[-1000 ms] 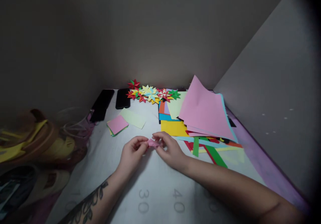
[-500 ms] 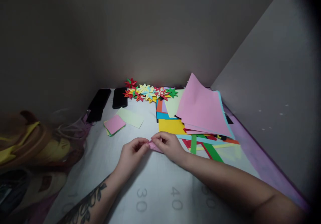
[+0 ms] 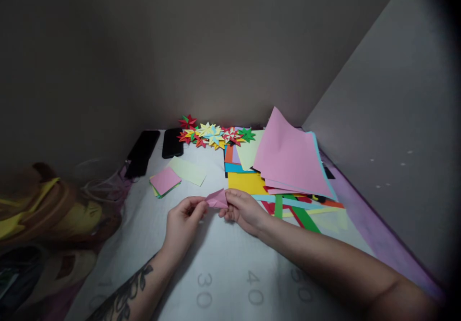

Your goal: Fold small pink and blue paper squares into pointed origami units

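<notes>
Dim light, shadowy back wall (image 3: 223, 47), blackened right edge, blurred lower left

- counter (image 3: 225, 249), near side: grey "30" (image 3: 204, 290), "40" (image 3: 255, 287), "50" (image 3: 301, 286), digits stacked
- same counter, far left: faint "10" (image 3: 100, 291), blurry
- other lettering: none readable

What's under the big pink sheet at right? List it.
Under the big pink sheet, light blue paper shows at right, more pink sheets below, pale green paper at left. Anything beneath its middle is covered.
</notes>
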A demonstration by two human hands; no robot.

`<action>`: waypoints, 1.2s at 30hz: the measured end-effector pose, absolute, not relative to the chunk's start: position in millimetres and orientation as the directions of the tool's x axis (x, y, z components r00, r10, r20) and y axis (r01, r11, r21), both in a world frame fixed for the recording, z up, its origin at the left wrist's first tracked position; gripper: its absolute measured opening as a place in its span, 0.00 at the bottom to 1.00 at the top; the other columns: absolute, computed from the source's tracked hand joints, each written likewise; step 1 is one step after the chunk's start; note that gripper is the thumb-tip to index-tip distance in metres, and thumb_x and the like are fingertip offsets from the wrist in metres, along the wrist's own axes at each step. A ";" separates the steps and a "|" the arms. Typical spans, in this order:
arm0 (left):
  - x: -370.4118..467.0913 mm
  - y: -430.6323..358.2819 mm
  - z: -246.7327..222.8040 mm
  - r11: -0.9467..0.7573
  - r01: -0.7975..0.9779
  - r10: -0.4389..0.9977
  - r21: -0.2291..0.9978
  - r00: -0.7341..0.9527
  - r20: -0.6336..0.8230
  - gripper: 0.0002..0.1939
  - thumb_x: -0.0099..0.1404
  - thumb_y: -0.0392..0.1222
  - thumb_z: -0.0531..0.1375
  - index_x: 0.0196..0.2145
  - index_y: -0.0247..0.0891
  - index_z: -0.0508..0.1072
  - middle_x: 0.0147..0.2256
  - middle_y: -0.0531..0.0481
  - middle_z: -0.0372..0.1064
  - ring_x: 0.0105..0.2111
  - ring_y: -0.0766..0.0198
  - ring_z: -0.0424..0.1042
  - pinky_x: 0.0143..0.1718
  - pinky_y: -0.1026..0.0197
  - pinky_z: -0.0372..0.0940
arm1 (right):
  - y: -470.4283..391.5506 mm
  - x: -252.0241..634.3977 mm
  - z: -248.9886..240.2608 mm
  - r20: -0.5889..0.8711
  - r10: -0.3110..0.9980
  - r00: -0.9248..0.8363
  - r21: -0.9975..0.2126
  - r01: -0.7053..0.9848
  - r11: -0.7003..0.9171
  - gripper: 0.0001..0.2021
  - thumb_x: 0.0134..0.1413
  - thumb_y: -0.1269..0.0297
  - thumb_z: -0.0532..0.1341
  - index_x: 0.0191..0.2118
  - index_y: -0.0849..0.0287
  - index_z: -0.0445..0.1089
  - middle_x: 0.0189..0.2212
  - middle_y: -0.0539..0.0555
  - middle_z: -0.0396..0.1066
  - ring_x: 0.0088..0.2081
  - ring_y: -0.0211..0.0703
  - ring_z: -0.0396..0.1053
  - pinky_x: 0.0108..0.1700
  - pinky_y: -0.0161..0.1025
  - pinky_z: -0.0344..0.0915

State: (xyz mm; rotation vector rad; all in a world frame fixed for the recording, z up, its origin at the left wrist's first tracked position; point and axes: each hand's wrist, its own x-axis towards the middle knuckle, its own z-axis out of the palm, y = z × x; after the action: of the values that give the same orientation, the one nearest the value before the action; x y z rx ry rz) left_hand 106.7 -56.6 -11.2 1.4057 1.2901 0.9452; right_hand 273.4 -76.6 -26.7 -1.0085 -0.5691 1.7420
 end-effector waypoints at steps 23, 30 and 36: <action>116.0 -59.8 -18.0 -0.152 0.364 0.959 0.919 0.281 0.047 0.05 0.56 0.36 0.59 0.32 0.37 0.73 0.27 0.53 0.73 0.24 0.68 0.70 0.27 0.67 0.63 | -80.0 270.2 -35.7 -0.224 0.968 -0.111 -0.897 -0.365 -0.249 0.15 0.45 0.57 0.67 0.36 0.60 0.69 0.23 0.49 0.72 0.24 0.35 0.68 0.29 0.33 0.61; 111.0 -60.4 -17.6 -0.239 0.362 0.945 0.901 0.300 0.130 0.03 0.58 0.37 0.58 0.32 0.36 0.71 0.28 0.53 0.71 0.27 0.67 0.70 0.29 0.66 0.64 | -83.3 271.0 -28.4 -0.188 0.970 -0.154 -0.947 -0.234 -0.221 0.14 0.47 0.55 0.65 0.32 0.62 0.69 0.22 0.49 0.69 0.22 0.33 0.63 0.26 0.33 0.59; 107.7 -60.6 -22.2 -0.093 0.180 0.943 0.979 0.333 0.029 0.11 0.58 0.36 0.58 0.41 0.36 0.67 0.34 0.49 0.72 0.33 0.64 0.72 0.35 0.64 0.66 | -83.9 274.5 -25.5 -0.100 0.992 -0.077 -0.994 -0.029 -0.102 0.10 0.50 0.59 0.61 0.27 0.59 0.65 0.20 0.46 0.63 0.23 0.34 0.61 0.27 0.33 0.58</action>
State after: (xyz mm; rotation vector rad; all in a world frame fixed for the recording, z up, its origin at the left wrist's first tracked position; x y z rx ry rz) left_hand 107.7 -60.6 -22.2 1.5357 1.0601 0.9011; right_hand 274.5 -83.9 -25.5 -1.2215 -1.1903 1.3555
